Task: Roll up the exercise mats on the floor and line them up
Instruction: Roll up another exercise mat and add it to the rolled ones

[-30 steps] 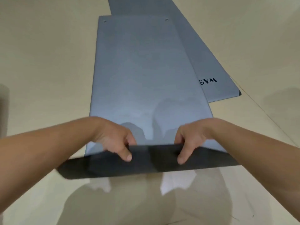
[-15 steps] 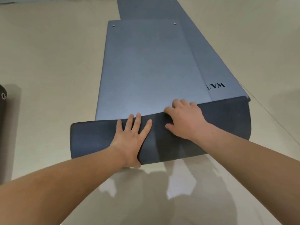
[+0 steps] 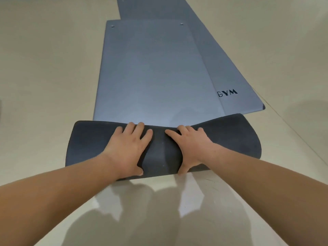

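A: What's changed w/ the top mat [image 3: 152, 71]? A sec ago we only had its near edge pinched up.

B: Now that end's flipped over, dark underside up, into a loose roll [image 3: 99, 142] lying across the near end. So rolling's started; most of the mat is flat on the floor [image 3: 44, 68], running far from us.

A: Hands?

B: Left hand [image 3: 128, 148] and right hand [image 3: 191, 148] side by side mid-roll, palms down, fingers spread fwd over the top, thumbs hooked at the near edge. Pressing, not clenched; nothing actually gripped.

A: 2nd mat [image 3: 227, 73]?

B: Flat, partly under ours, sticking out right and far, "GYM" logo [image 3: 227, 94] showing. We'd say it's untouched.
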### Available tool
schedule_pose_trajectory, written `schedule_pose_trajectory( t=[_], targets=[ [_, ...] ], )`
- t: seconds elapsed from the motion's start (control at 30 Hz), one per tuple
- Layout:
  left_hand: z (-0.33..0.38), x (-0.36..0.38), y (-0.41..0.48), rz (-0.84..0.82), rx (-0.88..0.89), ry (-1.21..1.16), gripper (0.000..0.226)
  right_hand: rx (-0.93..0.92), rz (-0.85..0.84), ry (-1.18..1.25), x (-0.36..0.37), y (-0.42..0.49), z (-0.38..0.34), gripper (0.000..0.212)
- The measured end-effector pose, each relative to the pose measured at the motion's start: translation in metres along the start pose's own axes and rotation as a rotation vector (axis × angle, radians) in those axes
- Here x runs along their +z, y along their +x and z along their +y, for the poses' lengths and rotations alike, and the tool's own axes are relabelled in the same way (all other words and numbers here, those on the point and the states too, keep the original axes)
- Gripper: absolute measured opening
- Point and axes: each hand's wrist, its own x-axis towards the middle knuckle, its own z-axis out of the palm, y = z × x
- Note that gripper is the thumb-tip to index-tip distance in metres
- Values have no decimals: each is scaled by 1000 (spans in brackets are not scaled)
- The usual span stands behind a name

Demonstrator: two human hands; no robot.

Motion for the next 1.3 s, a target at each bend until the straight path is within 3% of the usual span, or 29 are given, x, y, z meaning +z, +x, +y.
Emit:
schedule_pose_trajectory(
  t=[0.2, 0.3, 0.4, 0.57, 0.7, 0.9, 1.1, 1.2, 1.3],
  targets=[
    [21, 37, -10, -144, -149, -19, 140, 1, -188, 226, -13, 17, 18, 150],
    [19, 49, 2, -119, -178, -106, 134, -33, -80, 146, -14, 20, 10, 151],
    [6, 53, 11, -118, -117, -175, 127, -8, 118, 31, -6, 6, 1, 134],
    [-8, 37, 20, -171, -15, -150, 117, 60, 107, -107, 33, -15, -15, 143],
    [-7, 22, 13, -155, 12, -78, 98, 32, 158, -66, 30, -10, -4, 114],
    [-9, -6, -12, -317, 109, -169, 80, -98, 14, -26, 3, -30, -2, 98],
    [-16, -25, -22, -711, 121, -548, 63, -126, -352, 236, -20, -53, 8, 96],
    [-25, -24, -21, -722, 86, -622, 81, -120, -467, 275, -35, -37, 9, 99],
    [-46, -32, -27, -489, -14, -457, 123, -101, -490, 303, -52, -10, 15, 103]
  ],
)
